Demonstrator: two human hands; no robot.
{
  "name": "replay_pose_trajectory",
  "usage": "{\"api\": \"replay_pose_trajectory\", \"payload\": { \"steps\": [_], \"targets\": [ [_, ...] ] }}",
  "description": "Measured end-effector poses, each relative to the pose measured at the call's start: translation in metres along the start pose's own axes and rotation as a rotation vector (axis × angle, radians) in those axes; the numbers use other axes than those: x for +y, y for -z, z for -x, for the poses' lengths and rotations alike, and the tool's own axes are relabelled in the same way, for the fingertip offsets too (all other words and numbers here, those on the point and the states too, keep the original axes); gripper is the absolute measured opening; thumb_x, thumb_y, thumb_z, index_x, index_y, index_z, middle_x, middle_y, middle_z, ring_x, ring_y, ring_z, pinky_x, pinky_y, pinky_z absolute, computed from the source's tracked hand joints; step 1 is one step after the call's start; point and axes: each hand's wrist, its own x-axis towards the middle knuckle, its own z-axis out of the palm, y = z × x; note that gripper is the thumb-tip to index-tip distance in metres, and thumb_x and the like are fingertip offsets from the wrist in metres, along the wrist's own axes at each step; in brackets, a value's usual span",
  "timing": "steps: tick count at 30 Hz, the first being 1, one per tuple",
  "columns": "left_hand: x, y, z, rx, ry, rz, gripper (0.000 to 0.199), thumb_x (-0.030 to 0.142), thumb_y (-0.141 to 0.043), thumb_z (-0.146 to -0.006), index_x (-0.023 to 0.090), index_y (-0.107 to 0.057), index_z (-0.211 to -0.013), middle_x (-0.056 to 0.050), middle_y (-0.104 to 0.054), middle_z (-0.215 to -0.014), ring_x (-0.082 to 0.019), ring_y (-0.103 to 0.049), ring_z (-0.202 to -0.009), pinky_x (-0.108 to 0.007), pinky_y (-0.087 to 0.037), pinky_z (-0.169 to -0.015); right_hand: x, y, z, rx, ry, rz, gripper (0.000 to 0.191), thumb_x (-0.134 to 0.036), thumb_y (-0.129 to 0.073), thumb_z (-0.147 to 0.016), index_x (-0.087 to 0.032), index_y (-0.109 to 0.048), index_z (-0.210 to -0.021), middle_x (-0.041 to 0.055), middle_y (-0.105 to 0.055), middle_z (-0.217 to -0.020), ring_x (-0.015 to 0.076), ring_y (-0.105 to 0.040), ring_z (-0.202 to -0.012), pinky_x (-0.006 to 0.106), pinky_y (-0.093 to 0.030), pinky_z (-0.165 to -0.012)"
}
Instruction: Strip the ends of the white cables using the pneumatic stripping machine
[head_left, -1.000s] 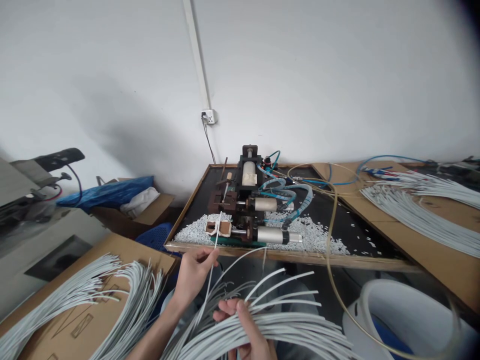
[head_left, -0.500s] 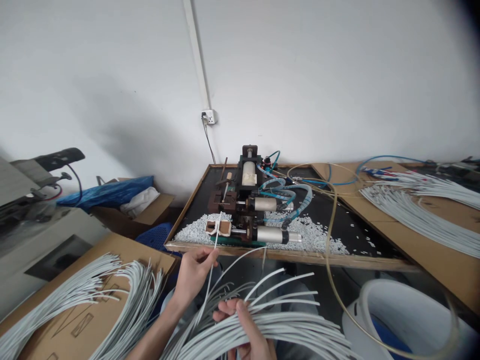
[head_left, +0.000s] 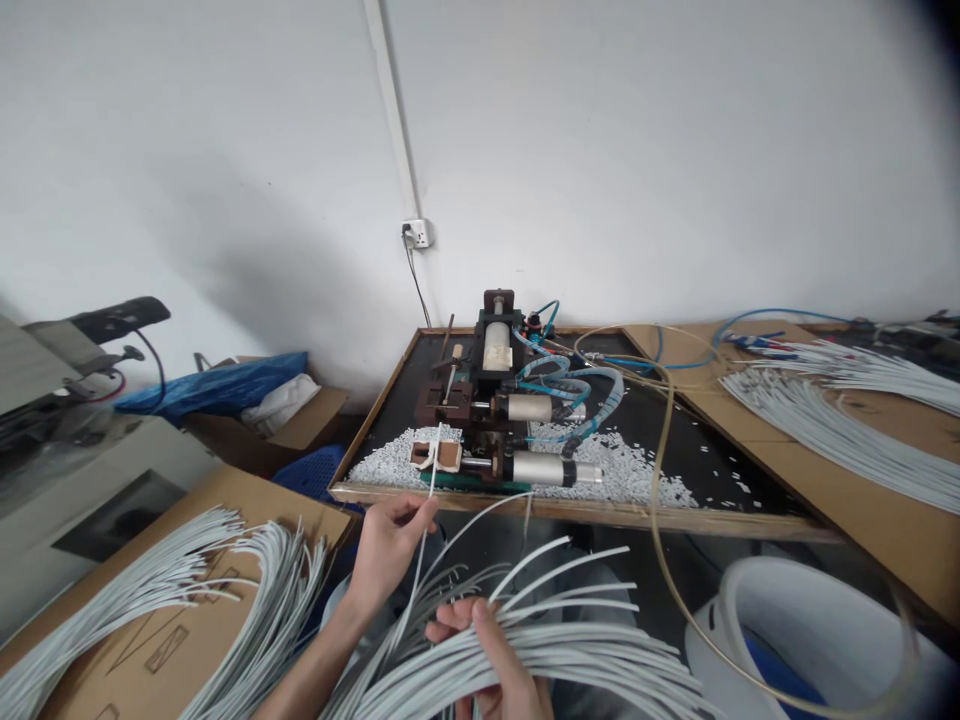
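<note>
the left hand (head_left: 390, 550) has its thumb and first finger closed in a pinch on one white wire (head_left: 433, 485), which is thin, round and smooth. the wire's tip points to the far side, past the fingertips, and the part just beyond the pinch crosses a small brown clamp (head_left: 450, 457) with a pale, rough edge. how tightly the clamp holds it, one cannot tell. below the pinch, the wire runs back to the near side. the right hand (head_left: 499, 655) is nearer and to the right, with its thumb over a fat bunch of wires (head_left: 585, 650) and its fingers curled by it. these wires look smooth and bendy, and their ends fan out to the right of the thumb. the clamp is part of a machine (head_left: 499, 345) with shiny round metal tubes and curly blue hoses (head_left: 611, 395). it sits on a flat black tray (head_left: 697, 460) with a wooden rim. tiny white bits (head_left: 630, 475) lie in heaps around the machine. on the left, more curved wires (head_left: 262, 600) lie on flat brown cardboard (head_left: 169, 635). a round white bucket (head_left: 712, 640) stands on the near right, and a see-through yellowish hose (head_left: 664, 440) loops over it.
</note>
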Motion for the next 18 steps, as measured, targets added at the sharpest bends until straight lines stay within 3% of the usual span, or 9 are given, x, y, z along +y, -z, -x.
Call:
{"api": "replay_pose_trajectory", "payload": {
  "steps": [6, 12, 18],
  "targets": [
    [-0.0001, -0.0015, -0.0001, 0.001, 0.006, 0.012, 0.033, 0.04, -0.063, -0.085, 0.016, -0.064, -0.063, 0.0, -0.065, -0.057, -0.016, -0.06, -0.058, -0.024, -0.045, -0.06, -0.0001, 0.0028, -0.0013, -0.008, 0.003, 0.015, 0.055, -0.057, -0.087, -0.048, -0.011, -0.072, -0.075, 0.0132, -0.079, -0.08, 0.0278, -0.076, -0.075, 0.017, -0.046, -0.031],
    [-0.0009, -0.0025, 0.0004, 0.002, -0.002, 0.018, 0.033, 0.041, -0.062, -0.085, 0.016, -0.064, -0.063, 0.0, -0.065, -0.057, -0.016, -0.06, -0.058, -0.024, -0.045, -0.06, -0.0027, -0.001, 0.0026, 0.017, -0.017, -0.069, 0.048, -0.051, -0.09, -0.045, -0.013, -0.073, -0.067, 0.0081, -0.079, -0.07, 0.0214, -0.076, -0.067, 0.019, -0.057, -0.054],
    [-0.0006, -0.0018, 0.0006, 0.006, -0.003, 0.011, 0.032, 0.039, -0.063, -0.085, 0.016, -0.064, -0.063, 0.0, -0.065, -0.057, -0.016, -0.06, -0.058, -0.023, -0.045, -0.06, -0.0018, -0.002, 0.0032, 0.029, -0.003, -0.055, 0.047, -0.052, -0.089, -0.046, -0.013, -0.073, -0.067, 0.0068, -0.079, -0.069, 0.0214, -0.076, -0.067, 0.02, -0.057, -0.056]
  ]
}}
